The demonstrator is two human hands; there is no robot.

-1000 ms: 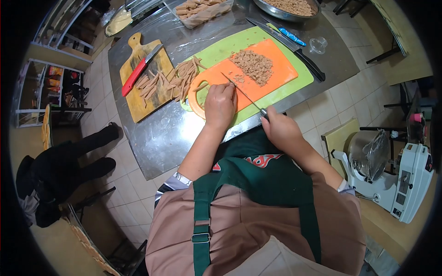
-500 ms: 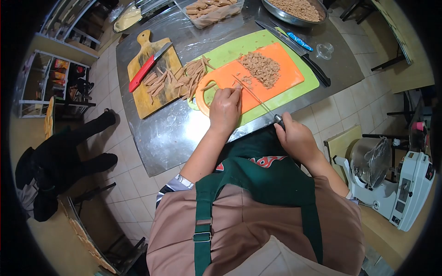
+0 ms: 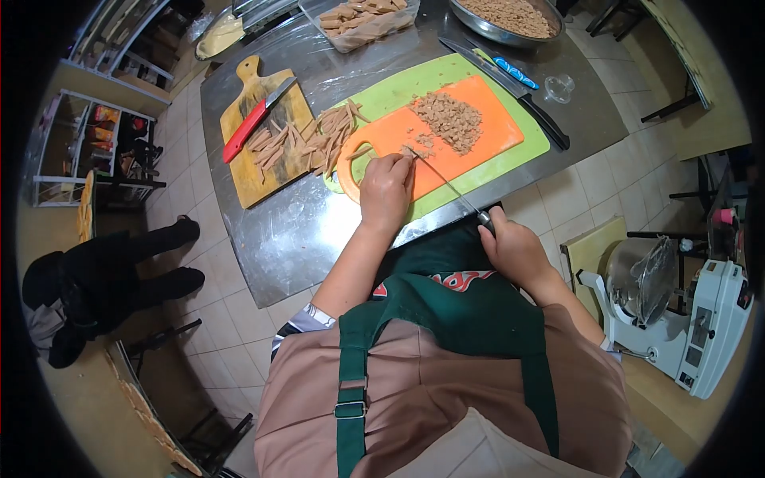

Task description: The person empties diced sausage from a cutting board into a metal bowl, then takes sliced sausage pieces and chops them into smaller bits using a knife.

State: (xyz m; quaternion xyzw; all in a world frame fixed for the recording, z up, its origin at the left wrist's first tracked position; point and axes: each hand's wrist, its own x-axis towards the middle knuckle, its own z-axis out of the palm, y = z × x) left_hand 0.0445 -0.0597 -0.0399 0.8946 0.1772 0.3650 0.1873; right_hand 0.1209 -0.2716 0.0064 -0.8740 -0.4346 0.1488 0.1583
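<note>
My left hand (image 3: 386,191) is closed with bent fingertips on the orange cutting board (image 3: 496,119), pressing down brown food strips that its fingers mostly hide. In my right hand (image 3: 516,245) is the black handle of a kitchen knife (image 3: 448,184); its narrow blade reaches across the board to my left fingertips. Small cut bits (image 3: 422,143) lie by the blade tip. Beyond them spreads a heap of diced brown pieces (image 3: 450,119). Uncut brown strips (image 3: 333,137) are piled left of the orange board, some lying on a wooden board (image 3: 253,183).
Under the orange board is a green cutting mat (image 3: 382,88). A red-handled knife (image 3: 247,131) rests on the wooden board. Black-handled (image 3: 546,123) and blue-handled (image 3: 518,73) knives lie at right. Behind stand a plastic container (image 3: 362,38) and metal pan (image 3: 484,30). A person (image 3: 111,271) is at left.
The knife's handle and my right hand have shifted slightly down and right. My left hand stays at the blade tip. The person at left has moved a little.
</note>
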